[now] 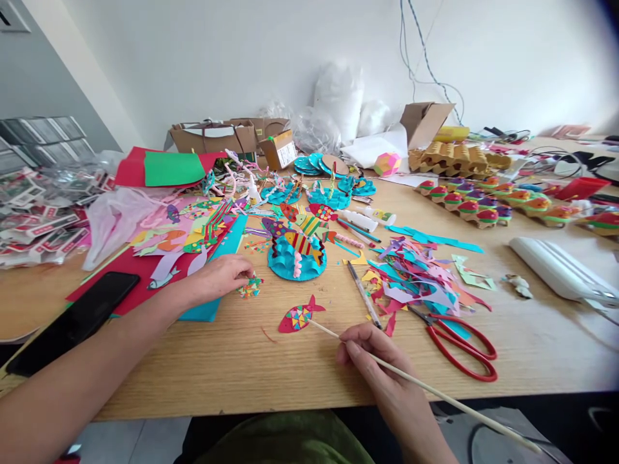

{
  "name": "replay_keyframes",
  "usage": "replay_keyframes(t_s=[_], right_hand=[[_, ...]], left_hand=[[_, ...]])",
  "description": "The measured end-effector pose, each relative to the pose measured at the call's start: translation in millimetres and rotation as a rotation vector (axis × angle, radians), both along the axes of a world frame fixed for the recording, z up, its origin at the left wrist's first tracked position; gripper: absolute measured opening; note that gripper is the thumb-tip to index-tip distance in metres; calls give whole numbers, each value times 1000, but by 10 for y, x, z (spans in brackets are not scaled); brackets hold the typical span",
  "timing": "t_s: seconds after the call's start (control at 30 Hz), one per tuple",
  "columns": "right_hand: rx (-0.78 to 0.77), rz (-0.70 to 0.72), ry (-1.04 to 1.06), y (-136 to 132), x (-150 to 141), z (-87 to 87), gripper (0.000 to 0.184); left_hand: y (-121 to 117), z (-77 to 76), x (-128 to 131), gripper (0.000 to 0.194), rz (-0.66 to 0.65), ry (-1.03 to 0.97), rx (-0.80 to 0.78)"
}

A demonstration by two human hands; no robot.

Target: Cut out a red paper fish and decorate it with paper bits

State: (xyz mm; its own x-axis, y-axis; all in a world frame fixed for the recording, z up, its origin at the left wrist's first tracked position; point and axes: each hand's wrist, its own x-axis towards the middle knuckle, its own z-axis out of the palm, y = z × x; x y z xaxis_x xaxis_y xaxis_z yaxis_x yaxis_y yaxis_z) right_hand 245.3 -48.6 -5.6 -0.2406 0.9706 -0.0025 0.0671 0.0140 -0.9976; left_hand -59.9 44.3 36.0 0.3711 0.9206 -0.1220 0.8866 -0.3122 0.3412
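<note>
My right hand (374, 361) pinches a thin wooden stick (435, 390) near the table's front edge. A red paper fish (298, 316) with coloured mosaic pieces sits at the stick's far tip, lying on the wooden table (232, 374). My left hand (220, 277) reaches to a small heap of coloured paper bits (250, 287); its fingertips curl down onto the heap. Just beyond stands a blue corrugated disc (296, 261) with striped paper fish stuck upright on it.
Red-handled scissors (459, 345) and a pen (363, 293) lie right of my right hand beside a pile of paper scraps (416, 277). A black phone (77, 319) lies at left on red paper. Cardboard boxes, egg trays and more blue discs crowd the back.
</note>
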Motion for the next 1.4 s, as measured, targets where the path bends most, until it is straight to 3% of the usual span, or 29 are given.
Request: replay_keyframes(t_s=[0.3,0.67,0.97,1.17,1.4], right_hand=[[49,12,-35,30,8,13,20],[39,-18,-13,5,-19,-1,23],[21,-9,11,18,-36,95,17],[13,-20,8,6,-46,106,15],[31,-41,76,-6,-42,28,18]], left_hand=[[30,1,79,16,-112,119,44],[77,-12,71,15,-154,96,31],[94,-6,41,13,-99,-2,11],[48,95,-4,22,-39,-87,-50],[-142,130,354,19,1,-423,-246]])
